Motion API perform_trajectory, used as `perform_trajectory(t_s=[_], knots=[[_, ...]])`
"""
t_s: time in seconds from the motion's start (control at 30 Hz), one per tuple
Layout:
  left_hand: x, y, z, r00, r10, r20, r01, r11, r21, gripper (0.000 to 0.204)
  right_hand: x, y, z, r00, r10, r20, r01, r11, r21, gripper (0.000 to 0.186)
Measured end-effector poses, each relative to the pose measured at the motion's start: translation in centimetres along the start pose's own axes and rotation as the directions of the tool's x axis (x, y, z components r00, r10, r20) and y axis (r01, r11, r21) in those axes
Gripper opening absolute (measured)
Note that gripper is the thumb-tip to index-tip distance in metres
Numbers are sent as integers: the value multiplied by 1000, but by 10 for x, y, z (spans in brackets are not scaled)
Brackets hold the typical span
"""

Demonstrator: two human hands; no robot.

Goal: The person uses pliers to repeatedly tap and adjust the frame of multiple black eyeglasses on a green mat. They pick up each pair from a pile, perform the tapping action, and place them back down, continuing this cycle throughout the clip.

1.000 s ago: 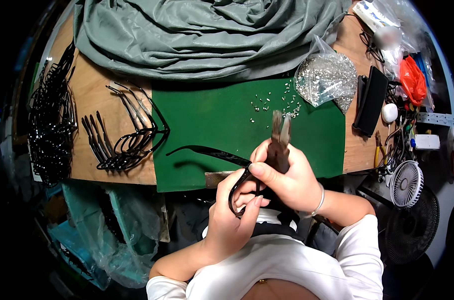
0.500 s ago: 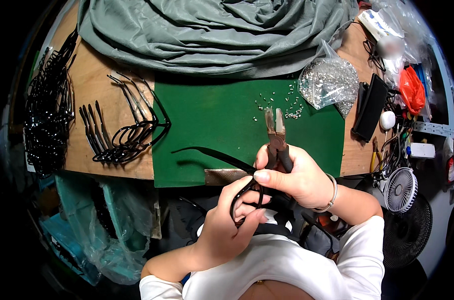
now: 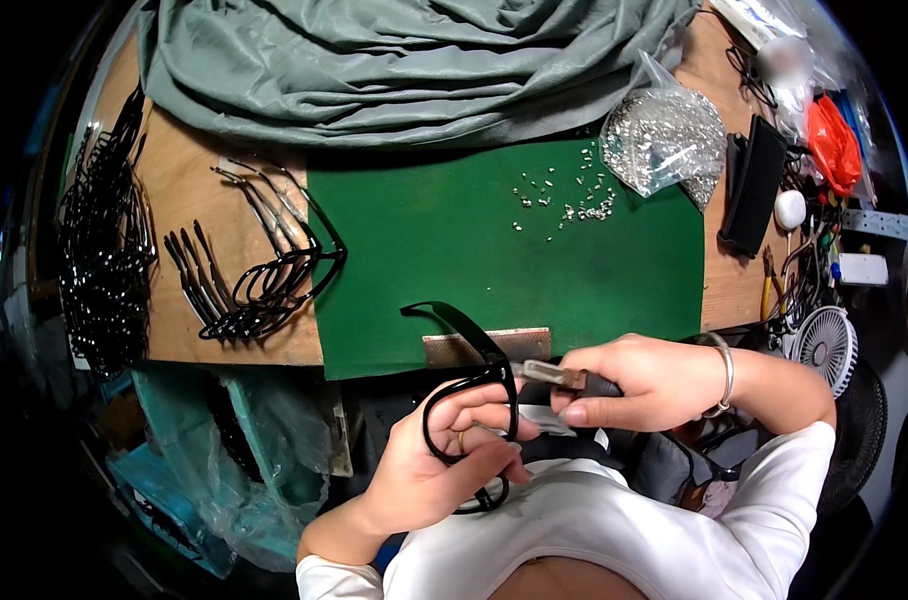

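A black eyeglass frame is held over the front edge of the green mat. My left hand is closed on its rim, and one temple arm stretches out toward the mat. In my right hand is a pair of pliers, its handles wrapped by my fingers. The jaws point left at the corner where the temple meets the front; whether they touch it I cannot tell. Small silvery metal pieces lie scattered on the far right part of the mat.
Several black frames stand nested on the wood at left, beside a large heap of black frames. A clear bag of metal pieces lies far right, near a black case. Grey cloth covers the back; a small fan is at right.
The pliers have swung from pointing away to pointing left at the frame's corner. My right hand has moved right and nearer me. The eyeglass frame has turned in my left hand.
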State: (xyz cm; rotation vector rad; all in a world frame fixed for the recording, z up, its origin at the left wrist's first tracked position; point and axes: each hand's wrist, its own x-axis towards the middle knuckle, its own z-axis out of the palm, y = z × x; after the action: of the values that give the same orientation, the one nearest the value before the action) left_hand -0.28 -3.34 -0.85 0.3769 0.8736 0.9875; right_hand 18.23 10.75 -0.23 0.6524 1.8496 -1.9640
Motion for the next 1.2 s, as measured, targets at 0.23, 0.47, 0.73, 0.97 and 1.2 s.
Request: perform_trajectory(t_s=[0.23,0.47,0.73,0.97,1.2], knots=[[0,-4,5,993,36,-110,-35,999,13,41,7,-9,-6,998,-50,38,54,994,-90,34],[2,-11,4,999,32,-36,-30,998,63,45,10,-3,6,980,-46,-194,-36,917,-397,27],[7,-2,11,998,-23,-58,25,999,42,48,7,-12,-26,991,74,111,-57,987,-152,35],[13,4,12,998,-32,-59,33,999,25,49,30,29,-26,923,-280,-265,107,847,-521,38],[25,23,-18,851,472,-230,-199,696,690,40,43,43,-11,817,-387,-427,71,803,-592,22]])
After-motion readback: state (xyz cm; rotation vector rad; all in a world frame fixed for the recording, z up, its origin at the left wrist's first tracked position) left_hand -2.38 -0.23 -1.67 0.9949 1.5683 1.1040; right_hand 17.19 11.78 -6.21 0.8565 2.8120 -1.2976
